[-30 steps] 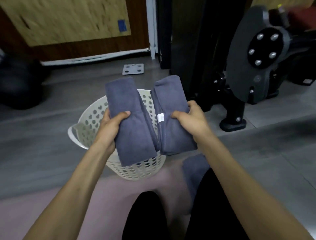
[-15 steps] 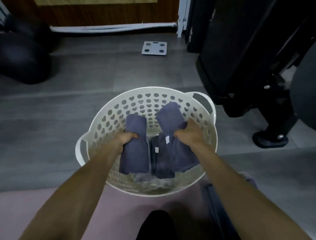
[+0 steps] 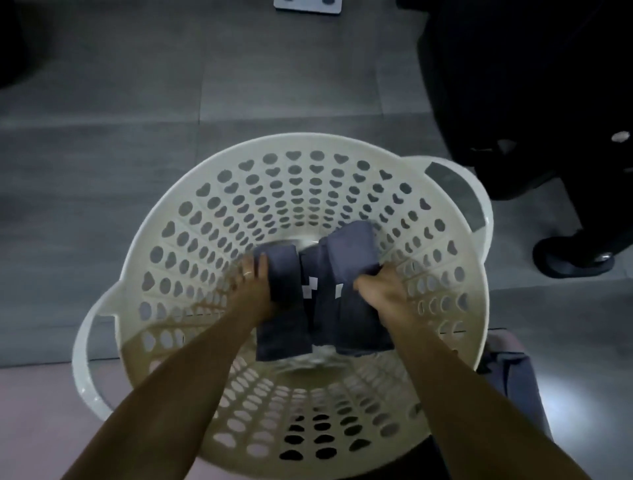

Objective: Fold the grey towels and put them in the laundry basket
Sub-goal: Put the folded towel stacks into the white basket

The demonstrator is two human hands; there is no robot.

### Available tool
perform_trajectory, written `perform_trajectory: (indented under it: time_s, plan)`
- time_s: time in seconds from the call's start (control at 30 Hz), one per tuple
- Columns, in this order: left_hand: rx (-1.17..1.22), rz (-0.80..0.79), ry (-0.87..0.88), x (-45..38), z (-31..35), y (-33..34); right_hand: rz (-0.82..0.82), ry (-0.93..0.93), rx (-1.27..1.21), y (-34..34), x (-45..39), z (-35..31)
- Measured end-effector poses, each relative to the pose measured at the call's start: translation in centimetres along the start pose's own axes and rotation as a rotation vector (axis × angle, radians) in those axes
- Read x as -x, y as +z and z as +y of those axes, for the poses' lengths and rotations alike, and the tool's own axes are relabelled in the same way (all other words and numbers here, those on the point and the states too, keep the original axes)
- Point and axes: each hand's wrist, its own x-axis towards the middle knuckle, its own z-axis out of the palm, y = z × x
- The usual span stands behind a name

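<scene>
Both of the person's arms reach down into the round cream plastic laundry basket (image 3: pixel 455 308) with its heart-shaped and oval holes, which stands on the grey tiled floor (image 3: pixel 137 102). At the bottom of it lie folded grey towels packed side by side: the left folded grey towel (image 3: pixel 284 315), a darker folded one in the middle (image 3: pixel 317 274) showing small white labels, and the right folded grey towel (image 3: pixel 352 246), whose far end leans up against the basket's wall. The left hand (image 3: pixel 253 284) rests along the outer edge of the left towel, its fingers (image 3: pixel 255 265) lying fairly straight and close together against the cloth, with a ring on one of them; whether the thumb is tucked beneath the towel I cannot tell. The right hand (image 3: pixel 380 291) has its fingers curled round the edge of the right towel and grips it. To my eye the folding of these towels is finished and they are essentially down in the basket, so what is left for them is only to let go and draw the arms out. Outside the basket, just beside its near right rim, lies more grey cloth (image 3: pixel 517 380) on the floor, partly hidden by the basket and the arm; I would guess it is another towel waiting to be folded and put in, though I cannot be sure. A pale bathroom scale (image 3: pixel 308 4) sits at the far edge of the view.
</scene>
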Motion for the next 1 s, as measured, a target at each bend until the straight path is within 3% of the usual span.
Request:
perform_trajectory:
  time_s: [0.1,0.23,0.3,0.37,0.43,0.57,0.67,0.83,1.0]
  plan:
    - [-0.205,-0.041,0.256,-0.2,-0.3,0.9,0.021,-0.019,-0.009,0.8,-0.4,0.1]
    - [-0.202,-0.151,0.250,-2.0,-0.2,0.8,0.015,0.012,-0.173,1.8,-0.9,-0.6]
    - [-0.202,-0.135,0.257,-2.7,-0.6,0.8,0.013,-0.019,-0.174,3.1,-1.8,-0.4]
    - [-0.197,-0.148,0.259,-3.3,-1.2,0.9,-0.066,-0.089,0.073,4.6,-3.1,0.9]
    - [-0.212,-0.174,0.273,-3.8,-1.3,0.8,-0.161,-0.207,0.478,6.4,-4.3,2.6]
    - [-0.235,-0.294,0.286,-4.4,-1.0,1.6,-0.175,-0.552,0.963,7.7,-4.9,3.9]
    - [-0.326,-0.286,0.299,-4.7,-1.2,2.0,-0.115,-0.641,1.118,8.2,-5.3,3.6]
    - [-0.313,-0.128,0.335,-5.2,-0.5,4.1,-0.100,-0.523,1.225,8.9,-7.6,2.9]
    - [-0.300,-0.138,0.320,-6.1,-0.4,4.4,-0.114,-0.506,1.276,9.1,-7.2,1.8]
